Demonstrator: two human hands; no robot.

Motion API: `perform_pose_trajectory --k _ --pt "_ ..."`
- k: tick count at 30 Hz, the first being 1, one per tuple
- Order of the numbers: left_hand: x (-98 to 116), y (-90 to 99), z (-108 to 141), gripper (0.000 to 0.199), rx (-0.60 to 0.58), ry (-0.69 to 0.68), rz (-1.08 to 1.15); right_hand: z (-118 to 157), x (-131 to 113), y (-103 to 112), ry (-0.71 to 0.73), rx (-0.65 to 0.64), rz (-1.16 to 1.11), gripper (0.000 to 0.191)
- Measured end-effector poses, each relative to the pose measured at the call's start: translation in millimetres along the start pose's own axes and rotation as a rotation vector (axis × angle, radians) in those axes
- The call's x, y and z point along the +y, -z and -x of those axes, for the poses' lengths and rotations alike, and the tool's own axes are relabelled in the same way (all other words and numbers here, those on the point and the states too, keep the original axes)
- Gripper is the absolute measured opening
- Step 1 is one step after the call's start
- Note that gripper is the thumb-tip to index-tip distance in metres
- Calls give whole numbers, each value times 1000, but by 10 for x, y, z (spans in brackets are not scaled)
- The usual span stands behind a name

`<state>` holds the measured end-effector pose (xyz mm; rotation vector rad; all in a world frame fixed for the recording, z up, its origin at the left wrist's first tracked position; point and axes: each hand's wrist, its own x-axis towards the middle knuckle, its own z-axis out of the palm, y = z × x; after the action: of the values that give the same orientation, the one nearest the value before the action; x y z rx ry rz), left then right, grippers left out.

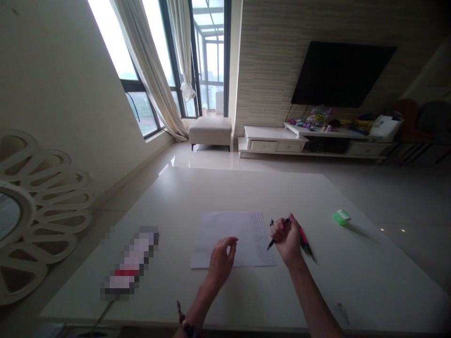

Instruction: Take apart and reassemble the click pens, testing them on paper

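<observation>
A sheet of paper (225, 230) lies on the white table, with lines of small handwriting down its right side. Over its lower middle is my left hand (222, 257), fingers loosely bent, thumb apart from them and nothing held. My right hand (287, 239), just off the paper's right edge, is closed round a dark pen (270, 244) whose tip points down and left. Dark and pinkish-red parts also show at the top of that fist; whether they belong to the same pen I cannot tell. Just right of the fist, a black and pink pen (306, 241) rests on the table.
A green and white box-like item (341, 217) sits at the right of the table (246, 188). On the left lies a blurred-out device (132, 263) with a cable. Beyond are an ottoman (210, 131), a low cabinet (273, 141) and a wall-mounted television (341, 75).
</observation>
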<state>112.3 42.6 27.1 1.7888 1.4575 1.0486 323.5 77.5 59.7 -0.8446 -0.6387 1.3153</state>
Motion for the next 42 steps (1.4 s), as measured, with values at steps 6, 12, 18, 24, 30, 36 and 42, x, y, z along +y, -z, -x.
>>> perform_pose_trajectory --k 6,12,18,24,30,36,42 --pt "-349 -121 -735 25 50 -70 -455 -690 150 -170 24 38 -13 36" --pt "-523 -295 -890 31 -16 -37 -645 -1130 401 -102 -50 68 251 42" --pt "-541 -345 -906 29 -59 -27 -693 -1175 656 13 -64 -24 554 46" --pt "-535 -349 -942 30 -81 -9 -703 -1155 804 64 40 -47 747 31" --pt "-563 -364 -940 31 -106 1 -734 -1189 872 133 194 74 992 19" --pt "-567 -367 -941 31 -108 -7 -729 -1233 919 171 246 120 1092 22" --pt "-562 -370 -941 30 -103 -7 -712 -1233 909 152 256 100 1105 22"
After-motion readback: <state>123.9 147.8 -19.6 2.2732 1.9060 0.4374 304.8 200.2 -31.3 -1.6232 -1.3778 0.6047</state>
